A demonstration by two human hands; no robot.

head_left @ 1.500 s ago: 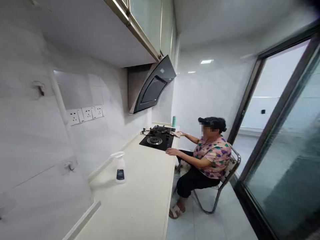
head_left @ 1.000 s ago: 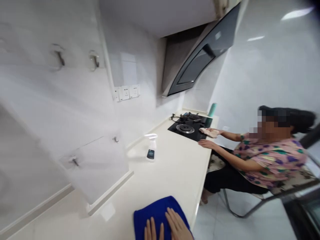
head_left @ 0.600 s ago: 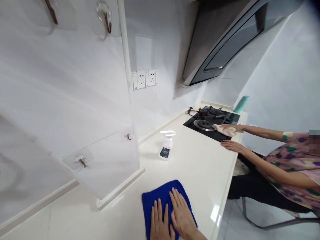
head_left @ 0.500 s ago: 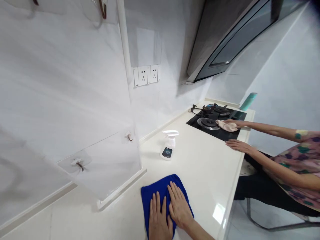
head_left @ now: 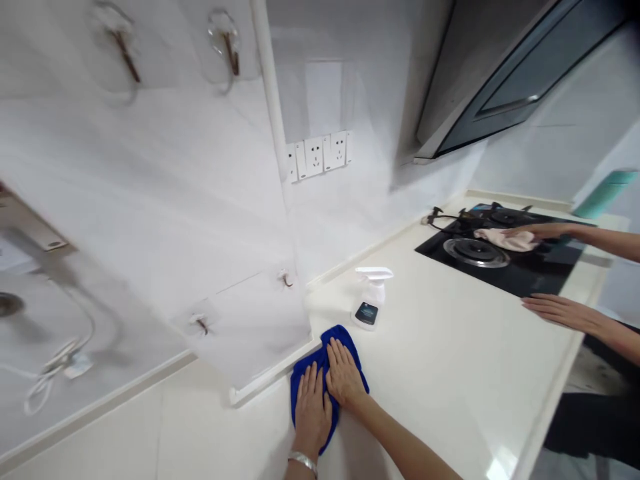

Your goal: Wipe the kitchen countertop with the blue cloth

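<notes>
A blue cloth point(head_left: 352, 341) lies on the white countertop, its far edge bunched against the foot of the wall corner. My left hand point(head_left: 312, 408) presses flat on the cloth with fingers stretched out, a silver bracelet at the wrist. Just right of it and slightly farther forward, my right hand point(head_left: 344, 375) is also flat on the cloth, fingers extended. Beyond the cloth stands a white spray bottle point(head_left: 370, 300) with a dark label, apart from both hands.
At right, a co-worker's hand point(head_left: 540, 231) holds a pale cloth point(head_left: 505, 239) on the black gas hob point(head_left: 533, 267); their other hand point(head_left: 563, 312) rests at the counter edge. A range hood point(head_left: 500, 87) overhangs. The wall panel point(head_left: 225, 220) with hooks juts beside my hands.
My hands have pushed the blue cloth forward against the wall corner, where it has bunched up. The view has turned left. The co-worker's cloth has moved farther back over the hob.
</notes>
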